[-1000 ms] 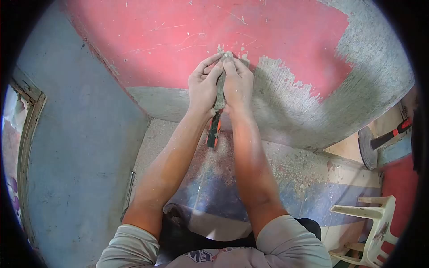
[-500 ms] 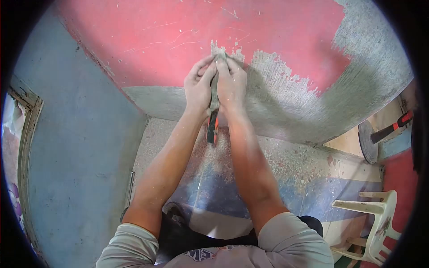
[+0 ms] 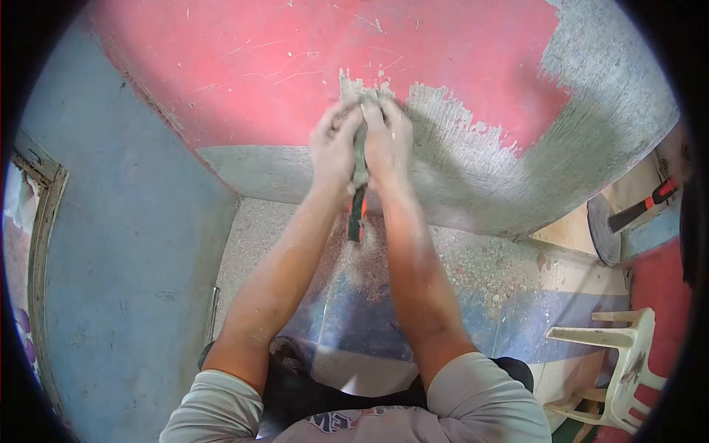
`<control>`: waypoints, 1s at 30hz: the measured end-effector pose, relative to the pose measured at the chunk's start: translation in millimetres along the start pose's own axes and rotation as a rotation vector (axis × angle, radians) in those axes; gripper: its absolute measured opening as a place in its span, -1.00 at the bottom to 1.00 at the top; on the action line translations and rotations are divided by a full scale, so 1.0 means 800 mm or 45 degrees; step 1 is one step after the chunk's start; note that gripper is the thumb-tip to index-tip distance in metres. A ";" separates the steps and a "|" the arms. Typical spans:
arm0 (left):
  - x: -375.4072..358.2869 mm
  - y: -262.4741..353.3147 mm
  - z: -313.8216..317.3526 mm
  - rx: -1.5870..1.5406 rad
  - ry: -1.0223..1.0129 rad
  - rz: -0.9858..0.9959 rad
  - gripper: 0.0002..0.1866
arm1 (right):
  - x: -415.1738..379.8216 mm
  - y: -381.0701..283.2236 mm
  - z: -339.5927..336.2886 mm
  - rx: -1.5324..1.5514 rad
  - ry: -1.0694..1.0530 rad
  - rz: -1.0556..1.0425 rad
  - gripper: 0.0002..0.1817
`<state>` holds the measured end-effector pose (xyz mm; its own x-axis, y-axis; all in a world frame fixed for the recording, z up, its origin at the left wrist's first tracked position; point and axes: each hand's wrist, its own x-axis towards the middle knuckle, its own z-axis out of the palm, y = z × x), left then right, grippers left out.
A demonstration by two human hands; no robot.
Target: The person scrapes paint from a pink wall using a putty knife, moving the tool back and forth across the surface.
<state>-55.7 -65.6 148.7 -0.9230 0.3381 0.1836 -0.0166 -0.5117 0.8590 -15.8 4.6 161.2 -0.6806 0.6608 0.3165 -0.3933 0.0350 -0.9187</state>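
My left hand (image 3: 334,148) and my right hand (image 3: 388,140), both dusty, are closed side by side around the long, dusty blade of a scraper (image 3: 357,214). Its black-and-orange handle points down toward me between my wrists. The fingers hide most of the blade, and its upper end sits against the wall at the lower edge of the pink paint (image 3: 295,103). Bare grey, scored wall (image 3: 473,159) shows below and right of the paint, with a ragged border between them.
Paint chips and dust cover the tiled floor (image 3: 473,266) beneath the wall. A blue-grey wall (image 3: 133,221) rises at left. At right are a cream plastic chair (image 3: 628,347) and a dark round disc (image 3: 604,229) beside a tool with a red-and-black handle (image 3: 661,193).
Both hands have moved slightly down the wall together with the scraper, still gripping it. The view has shifted a little.
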 end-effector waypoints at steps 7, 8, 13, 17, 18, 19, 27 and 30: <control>-0.002 -0.022 -0.028 0.049 -0.015 -0.066 -0.70 | -0.009 0.033 0.004 0.043 0.052 0.063 -0.73; -0.007 -0.043 -0.037 0.050 0.005 -0.070 -0.70 | -0.020 0.043 -0.001 -0.041 0.066 0.069 -0.73; -0.007 -0.043 -0.041 0.147 0.046 -0.108 -0.73 | -0.020 0.050 -0.007 -0.031 0.030 0.121 -0.73; -0.004 -0.008 -0.022 0.075 0.053 -0.093 -0.74 | -0.007 0.034 0.009 0.145 0.031 0.143 -0.73; 0.000 -0.012 -0.025 0.067 0.038 -0.075 -0.73 | -0.007 0.035 0.008 0.190 0.005 0.168 -0.73; 0.000 -0.018 -0.028 0.059 0.022 -0.062 -0.72 | -0.010 0.037 0.006 0.233 -0.018 0.195 -0.73; -0.029 -0.100 -0.043 0.176 -0.015 -0.106 -0.74 | -0.038 0.109 -0.041 0.108 0.092 0.170 -0.69; -0.018 -0.074 -0.015 0.249 0.024 0.080 -0.72 | -0.019 0.066 -0.043 -0.126 0.043 -0.017 -0.70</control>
<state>-46.2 -50.1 89.6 -0.9270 0.2946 0.2321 0.1143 -0.3677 0.9229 -5.2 22.2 99.6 -0.6537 0.6845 0.3226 -0.3382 0.1171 -0.9338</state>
